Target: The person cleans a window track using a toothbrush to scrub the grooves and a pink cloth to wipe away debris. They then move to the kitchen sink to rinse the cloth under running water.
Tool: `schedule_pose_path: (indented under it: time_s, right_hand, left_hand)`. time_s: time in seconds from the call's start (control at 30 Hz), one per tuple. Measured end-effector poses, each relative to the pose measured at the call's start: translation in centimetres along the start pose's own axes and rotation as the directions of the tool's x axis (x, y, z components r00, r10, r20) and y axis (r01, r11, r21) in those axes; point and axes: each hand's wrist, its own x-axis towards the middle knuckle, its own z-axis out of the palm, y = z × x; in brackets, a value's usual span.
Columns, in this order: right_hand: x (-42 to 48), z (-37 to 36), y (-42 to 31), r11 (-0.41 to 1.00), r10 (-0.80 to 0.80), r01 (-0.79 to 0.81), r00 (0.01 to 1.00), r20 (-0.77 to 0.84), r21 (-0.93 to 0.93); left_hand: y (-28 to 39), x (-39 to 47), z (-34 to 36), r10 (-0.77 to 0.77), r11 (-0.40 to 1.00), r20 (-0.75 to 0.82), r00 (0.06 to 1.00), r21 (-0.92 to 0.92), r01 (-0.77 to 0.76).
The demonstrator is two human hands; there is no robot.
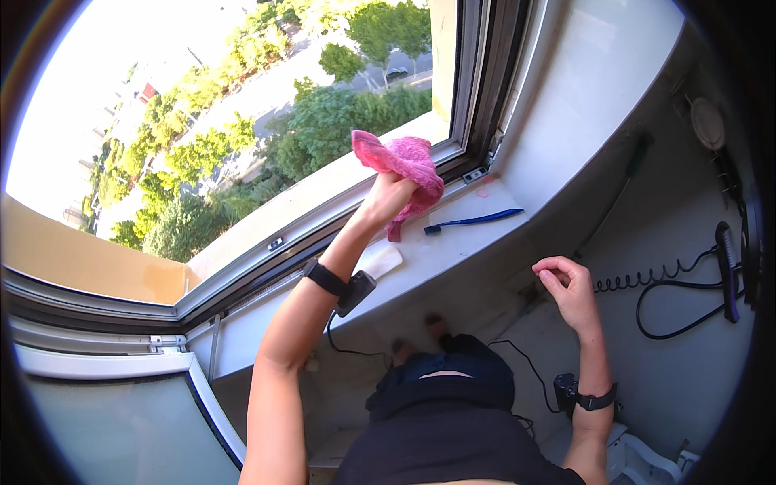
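My left hand [391, 197] grips a pink terry cloth [412, 163], bunched over the fingers and hanging past the wrist side. The cloth is at the lower track of the open window frame [470, 142], near its right corner; whether it presses on the track I cannot tell. Below it, on the white windowsill [418, 267], lies a blue toothbrush [476, 220] with dark bristles. A pale, flat object [383, 262] rests partly behind my left forearm. My right hand [573, 297] hovers off the sill's edge, fingers curled to the thumb, with nothing seen in it.
An opened window sash with frosted glass [121, 418] swings in at lower left. A pink rubber band [483, 193] lies at the sill's corner. On the right hang a coiled cord [642, 280] and a brush-like tool [726, 273]. Cables [527, 357] run from both wrist-worn devices.
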Motion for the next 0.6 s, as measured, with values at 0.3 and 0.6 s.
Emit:
schedule_pose_path:
  time_s: [0.3,0.6]
  right_hand:
    - [-3.3,-1.3,4.8,0.982,0.042,-0.061,0.993,-0.111,-0.178]
    - [-2.3,-0.8,5.7,0.963,0.023,-0.023,1.0,-0.002,-0.268]
  left_hand:
    - [-3.0,7.3,5.1,0.293,0.7,0.195,0.936,0.622,-0.349]
    - [-3.5,9.1,4.2,0.175,0.626,0.222,0.959,0.726,-0.283]
